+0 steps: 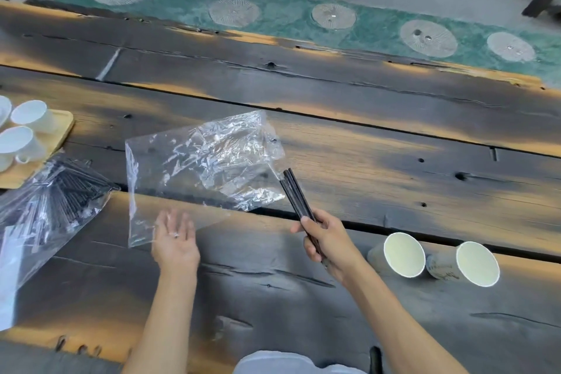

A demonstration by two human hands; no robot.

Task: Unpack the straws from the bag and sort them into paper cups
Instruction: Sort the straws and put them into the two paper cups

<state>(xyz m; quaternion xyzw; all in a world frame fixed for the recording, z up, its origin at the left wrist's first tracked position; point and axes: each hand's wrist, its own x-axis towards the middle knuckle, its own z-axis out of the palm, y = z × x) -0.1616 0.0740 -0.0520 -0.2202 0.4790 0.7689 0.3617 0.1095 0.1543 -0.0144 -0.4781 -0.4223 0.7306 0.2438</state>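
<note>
- The right hand (326,244) is closed around a small bundle of dark straws (296,194), gripping them near their lower end; the upper ends slant up and away to the left, reaching the near corner of the empty bag (200,167).
- At least two straws show in that bundle; the exact count cannot be told.
- The left hand (175,240) lies open, palm up and fingers spread, touching the near left corner of the empty bag, which is clear and crumpled and spreads over the desk (364,143) beyond both hands.
- Two paper cups (403,253) lie tipped on their sides just right of the right hand, mouths facing the viewer, side by side and close together.
- Far left of the left hand lies a second clear bag of straws (51,200), holding many dark straws, too many to count.
- Beyond that bag, a wooden tray (62,130) carries white cups with handles (32,117); at least three show, cut by the frame edge.
</note>
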